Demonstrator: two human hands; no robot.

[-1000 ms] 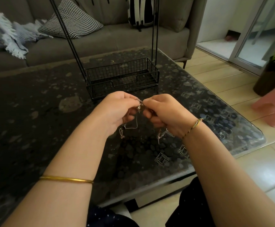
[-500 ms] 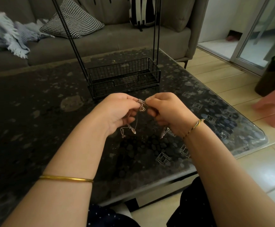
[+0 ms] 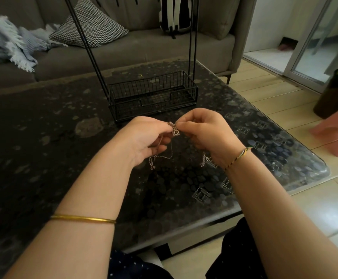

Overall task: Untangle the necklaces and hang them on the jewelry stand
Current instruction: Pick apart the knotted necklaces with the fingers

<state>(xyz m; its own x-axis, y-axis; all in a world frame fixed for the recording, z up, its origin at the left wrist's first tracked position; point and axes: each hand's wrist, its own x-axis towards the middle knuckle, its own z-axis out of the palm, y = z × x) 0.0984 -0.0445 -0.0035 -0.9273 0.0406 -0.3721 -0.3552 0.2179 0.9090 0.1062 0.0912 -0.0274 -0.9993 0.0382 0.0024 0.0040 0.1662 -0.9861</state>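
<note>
Tangled necklaces (image 3: 173, 131) are pinched between left hand (image 3: 144, 137) and right hand (image 3: 206, 133); nothing is hung on the jewelry stand (image 3: 152, 95).

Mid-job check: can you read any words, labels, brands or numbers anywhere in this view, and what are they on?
No text, label, brand or number can be read in this view.
The necklaces, pinched by the left hand and right hand: pendant too small to show any mark.
The jewelry stand: no tag visible.
The table: square dotted motifs, not letters.
</note>
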